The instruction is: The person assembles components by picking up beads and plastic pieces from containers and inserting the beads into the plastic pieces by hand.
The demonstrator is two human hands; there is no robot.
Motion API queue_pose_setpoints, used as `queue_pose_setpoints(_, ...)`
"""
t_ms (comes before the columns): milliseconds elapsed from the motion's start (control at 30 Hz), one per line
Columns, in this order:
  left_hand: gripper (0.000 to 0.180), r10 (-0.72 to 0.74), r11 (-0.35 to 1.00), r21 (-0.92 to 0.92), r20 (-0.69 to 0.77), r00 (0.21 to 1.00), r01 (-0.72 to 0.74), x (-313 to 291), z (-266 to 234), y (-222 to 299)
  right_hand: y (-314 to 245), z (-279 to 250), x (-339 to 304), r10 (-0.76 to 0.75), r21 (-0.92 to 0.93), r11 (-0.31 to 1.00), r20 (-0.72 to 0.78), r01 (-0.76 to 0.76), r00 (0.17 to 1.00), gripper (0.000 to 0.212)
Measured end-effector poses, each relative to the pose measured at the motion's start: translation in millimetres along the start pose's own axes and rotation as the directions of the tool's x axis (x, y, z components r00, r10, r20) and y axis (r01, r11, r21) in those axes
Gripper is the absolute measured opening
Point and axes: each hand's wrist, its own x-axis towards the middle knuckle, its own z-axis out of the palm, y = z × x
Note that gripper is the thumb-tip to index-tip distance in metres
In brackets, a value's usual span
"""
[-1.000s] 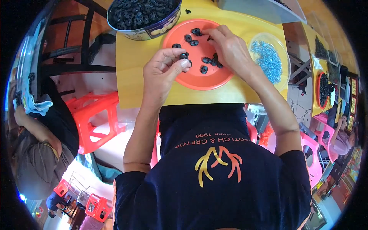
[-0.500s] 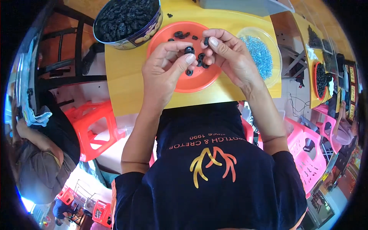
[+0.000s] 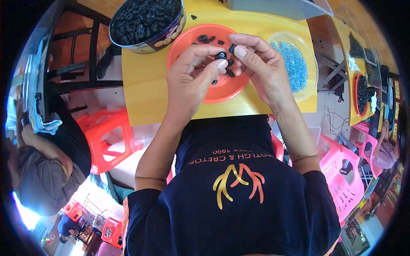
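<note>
My left hand (image 3: 190,77) pinches a small round black plastic part (image 3: 221,56) between thumb and forefinger. A second small black piece (image 3: 232,48) sits in the pinch of my right hand (image 3: 262,64), close beside the first. Both hands are raised over an orange plastic basin (image 3: 213,97), where several loose black parts (image 3: 206,39) lie; some are partly hidden behind my fingers. To the right of the basin, a clear round tray (image 3: 313,68) holds many shiny blue beads (image 3: 292,64).
A large round tin (image 3: 147,45) heaped with black parts (image 3: 145,21) stands at the left of the yellow table (image 3: 145,94). A clear plastic bin (image 3: 277,7) is at the far edge. Red stool (image 3: 109,136) left, pink chair (image 3: 341,179) right. Another person (image 3: 47,170) sits at far left.
My two hands have brought their black pieces closer together, the left one moving right. The round part has turned in my left fingers. The whole view has shifted slightly.
</note>
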Motion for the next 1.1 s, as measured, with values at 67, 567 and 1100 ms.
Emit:
queue_pose_setpoints(67,0.020,-0.002,1.000,0.008,0.002,1.000,0.002,0,1,1,0,4,-2,-0.081,-0.135,0.988,-0.013,0.079,0.997,0.022)
queue_pose_setpoints(567,0.019,-0.005,1.000,0.016,-0.034,0.999,0.006,-3,-3,0,1,10,-8,-0.135,-0.252,0.960,-0.050,0.119,0.990,0.020)
queue_pose_setpoints(1100,0.016,-0.042,0.998,-0.052,-0.062,0.997,0.039,-3,-5,1,6,14,-6,-0.212,-0.305,0.929,0.018,0.208,0.977,0.017)
